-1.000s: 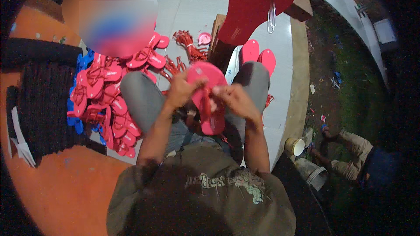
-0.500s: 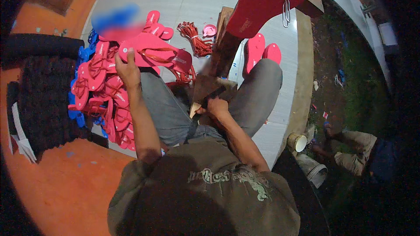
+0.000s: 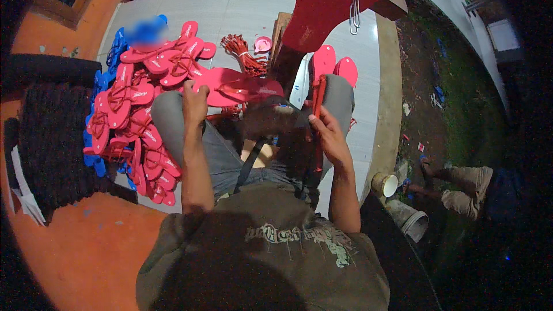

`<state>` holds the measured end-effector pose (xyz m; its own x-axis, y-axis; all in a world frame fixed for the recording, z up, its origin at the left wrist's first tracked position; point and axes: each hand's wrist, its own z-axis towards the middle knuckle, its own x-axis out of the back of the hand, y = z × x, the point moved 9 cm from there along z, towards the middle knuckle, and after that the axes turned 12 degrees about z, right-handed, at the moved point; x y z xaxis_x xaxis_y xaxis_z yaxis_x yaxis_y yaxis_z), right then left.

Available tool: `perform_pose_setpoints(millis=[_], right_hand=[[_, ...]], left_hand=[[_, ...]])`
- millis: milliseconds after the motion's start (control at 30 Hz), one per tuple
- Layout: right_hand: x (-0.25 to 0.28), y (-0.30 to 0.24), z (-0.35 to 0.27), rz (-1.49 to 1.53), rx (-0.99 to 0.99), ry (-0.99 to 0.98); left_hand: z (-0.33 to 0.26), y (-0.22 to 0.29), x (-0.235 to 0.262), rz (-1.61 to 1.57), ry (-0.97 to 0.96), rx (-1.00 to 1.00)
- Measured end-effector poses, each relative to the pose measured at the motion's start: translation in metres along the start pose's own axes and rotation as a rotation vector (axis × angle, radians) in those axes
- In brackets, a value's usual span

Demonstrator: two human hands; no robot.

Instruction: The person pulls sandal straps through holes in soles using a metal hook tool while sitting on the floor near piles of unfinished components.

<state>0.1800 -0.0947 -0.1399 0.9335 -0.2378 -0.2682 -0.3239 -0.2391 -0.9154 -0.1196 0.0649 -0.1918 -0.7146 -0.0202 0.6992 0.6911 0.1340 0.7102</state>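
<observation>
My left hand [image 3: 196,102] grips a pink flip-flop [image 3: 222,83] by its heel end, thumb on top. That flip-flop has a red strap and lies level above my lap, its toe end pointing right. My right hand [image 3: 330,137] is closed around a red rubber strap [image 3: 318,98], which stands upright over my right thigh, with a red end also showing below the hand. Between my knees stands a dark block [image 3: 273,124], partly in shadow. In front of me a large red sole [image 3: 334,8] with a bent wire clip [image 3: 355,11] sits tilted on a wooden post.
At left lies a heap of pink flip-flops [image 3: 138,101] with blue flip-flops [image 3: 98,115] beneath. A bundle of red straps [image 3: 245,55] and a pink dish [image 3: 262,44] are ahead. Pink soles [image 3: 324,60] stand by my right knee. Buckets [image 3: 385,185] and a person's leg [image 3: 461,198] are at right.
The flip-flop in my left hand has moved right and nearer me. My right hand has left the dark-handled tool, risen to the right, and now holds a red strap.
</observation>
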Motion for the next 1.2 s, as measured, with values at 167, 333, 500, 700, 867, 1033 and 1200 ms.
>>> perform_pose_setpoints(millis=[167, 333, 500, 700, 867, 1033, 1200], right_hand=[[-0.008, -0.026, 0.005, 0.256, -0.002, 0.027], [-0.012, -0.044, 0.008, 0.184, 0.053, 0.027], [0.000, -0.037, 0.022, -0.018, 0.077, -0.032], [-0.050, -0.027, 0.024, -0.309, 0.201, -0.227], [-0.025, -0.035, 0.024, -0.088, 0.015, -0.034], [-0.010, -0.013, 0.027, -0.236, 0.146, -0.134], [-0.080, -0.038, 0.010, -0.380, 0.118, -0.433]], left_hand=[[-0.030, 0.028, -0.057, 0.160, -0.124, -0.099], [-0.043, -0.039, -0.149, 0.233, -0.475, -0.067], [-0.048, 0.015, -0.122, 0.298, -0.320, -0.332], [-0.137, 0.123, -0.080, -0.946, -0.942, -0.024], [-0.149, 0.070, -0.016, -0.677, -0.777, 0.047], [-0.174, -0.049, 0.058, 0.506, -0.740, 0.070], [-0.144, 0.063, 0.128, -0.058, -0.090, 0.037]])
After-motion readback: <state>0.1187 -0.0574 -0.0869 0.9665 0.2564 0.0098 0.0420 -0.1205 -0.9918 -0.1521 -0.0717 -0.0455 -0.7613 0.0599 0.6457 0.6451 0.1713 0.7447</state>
